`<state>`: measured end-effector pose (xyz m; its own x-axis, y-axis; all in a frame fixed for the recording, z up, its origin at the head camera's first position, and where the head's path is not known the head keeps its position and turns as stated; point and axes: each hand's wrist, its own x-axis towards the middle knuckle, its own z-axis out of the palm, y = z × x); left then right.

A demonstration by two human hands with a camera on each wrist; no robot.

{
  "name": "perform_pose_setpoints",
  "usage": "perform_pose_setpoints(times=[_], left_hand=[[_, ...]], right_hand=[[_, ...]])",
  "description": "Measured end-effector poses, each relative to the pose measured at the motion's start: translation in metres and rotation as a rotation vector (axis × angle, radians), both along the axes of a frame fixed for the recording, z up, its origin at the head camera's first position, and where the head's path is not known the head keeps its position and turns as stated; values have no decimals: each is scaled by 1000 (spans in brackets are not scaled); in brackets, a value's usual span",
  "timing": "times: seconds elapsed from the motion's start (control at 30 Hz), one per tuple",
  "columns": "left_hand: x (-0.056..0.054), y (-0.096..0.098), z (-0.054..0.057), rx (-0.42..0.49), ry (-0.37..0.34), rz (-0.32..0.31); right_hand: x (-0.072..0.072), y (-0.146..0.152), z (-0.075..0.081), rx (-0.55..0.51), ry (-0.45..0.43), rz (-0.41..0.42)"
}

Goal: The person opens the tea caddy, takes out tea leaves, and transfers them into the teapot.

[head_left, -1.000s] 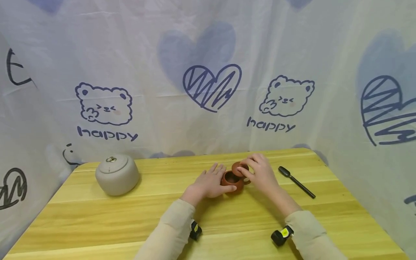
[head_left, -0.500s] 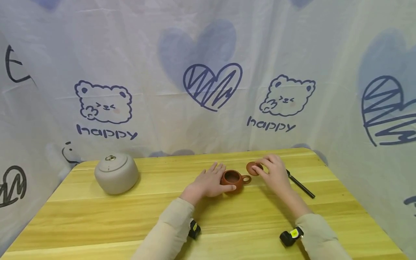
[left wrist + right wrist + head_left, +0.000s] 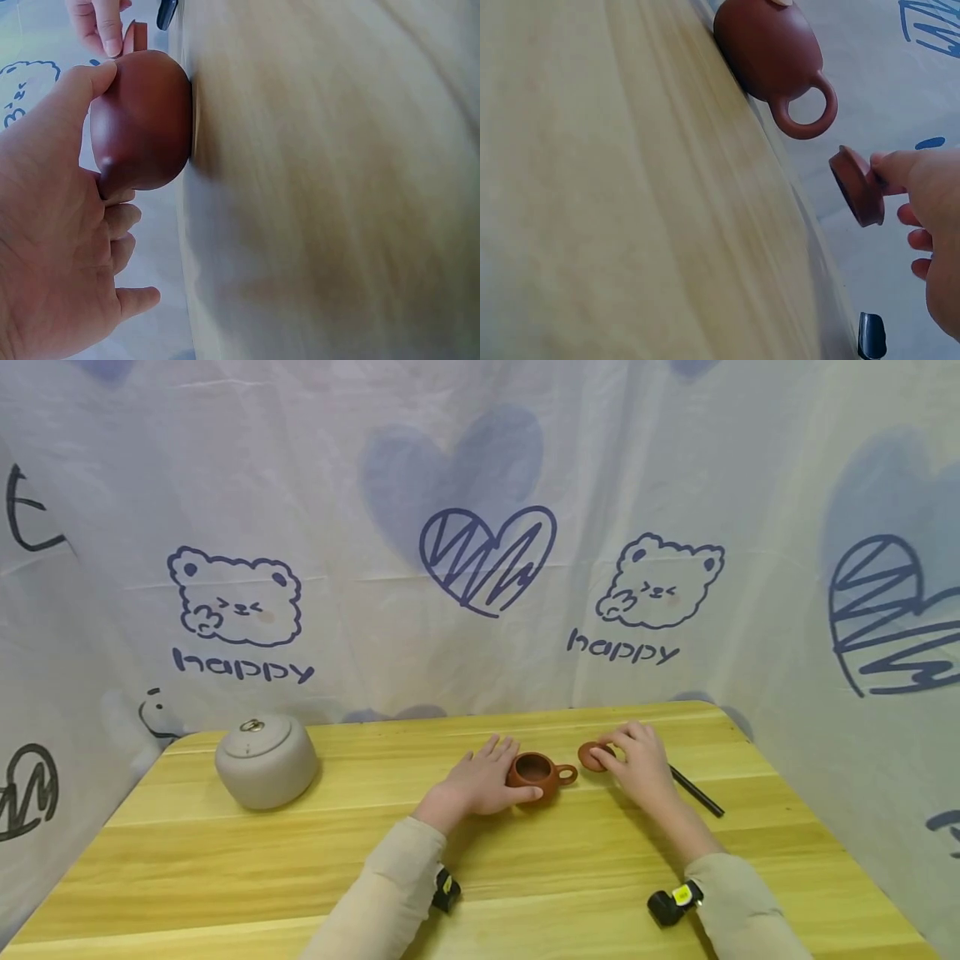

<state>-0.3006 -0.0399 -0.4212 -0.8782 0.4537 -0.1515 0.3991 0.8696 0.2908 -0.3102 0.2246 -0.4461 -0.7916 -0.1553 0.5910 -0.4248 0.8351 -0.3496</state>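
Note:
A small reddish-brown clay teapot [image 3: 550, 787] stands upright on the table with its top uncovered and its ring handle pointing right. My left hand [image 3: 482, 782] holds it from the left side, thumb at the near rim; in the left wrist view the fingers reach behind the round body [image 3: 150, 112]. Just right of the handle, my right hand [image 3: 639, 767] pinches the teapot's lid [image 3: 592, 757] by its knob. The right wrist view has the lid [image 3: 855, 187] tilted, its underside facing the table and apart from the teapot.
A black long-handled scoop [image 3: 697, 792] lies right of my right hand, its head hidden behind that hand in the head view. A grey lidded canister [image 3: 266, 768] with a ring on top stands at the back left. A printed curtain [image 3: 360, 635] hangs behind the wooden table [image 3: 300, 868].
My right hand has carried the lid from over the teapot's opening to the right, past the handle, and slightly lower. The left hand has stayed on the teapot.

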Motion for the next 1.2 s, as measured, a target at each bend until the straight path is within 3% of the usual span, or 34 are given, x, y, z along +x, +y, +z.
perform_pose_setpoints(times=[0.57,1.2], left_hand=[[3,-1,2,27,4,1],[-3,-5,-1,27,12,-32]], right_hand=[[0,4,-1,105,-184,-37],[5,8,1,121,-266,-46]])
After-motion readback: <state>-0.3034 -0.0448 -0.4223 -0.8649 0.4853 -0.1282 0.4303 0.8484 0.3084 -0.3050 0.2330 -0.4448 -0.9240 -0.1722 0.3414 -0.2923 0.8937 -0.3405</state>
